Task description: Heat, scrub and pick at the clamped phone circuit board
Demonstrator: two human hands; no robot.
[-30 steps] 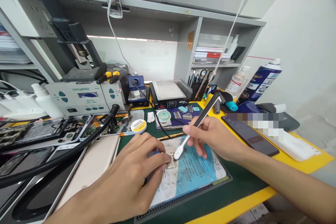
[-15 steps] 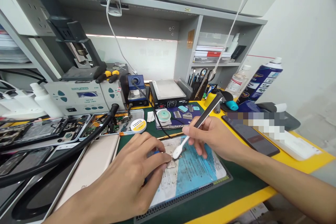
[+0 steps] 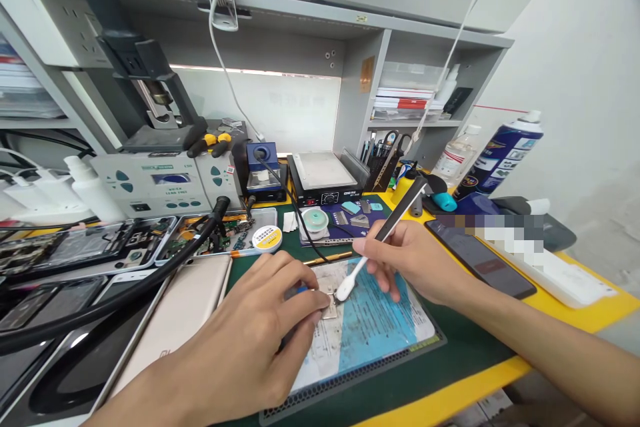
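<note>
My right hand (image 3: 397,253) is closed round a toothbrush (image 3: 357,272) with a white neck and a black-and-white handle. Its white head points down and left, with the bristle side towards a small silvery metal-like piece (image 3: 329,307). My left hand (image 3: 265,327) pinches that piece at its left edge, close to the brush head. Something blue, mostly hidden, shows under the left fingers. Beneath both hands lies a stained blue-and-white printed sheet (image 3: 380,333) on a dark perforated mat.
A gold-coloured pen-like tool (image 3: 327,258) lies behind the sheet. To the left are a phone back cover (image 3: 185,320), a thick black hose (image 3: 125,290) and trays of parts. A hot plate (image 3: 325,173) stands behind; a dark phone (image 3: 480,257) lies right.
The view has shifted slightly, so everything sits a little further right. The brush head remains beside the small piece, and both hands keep their grip.
</note>
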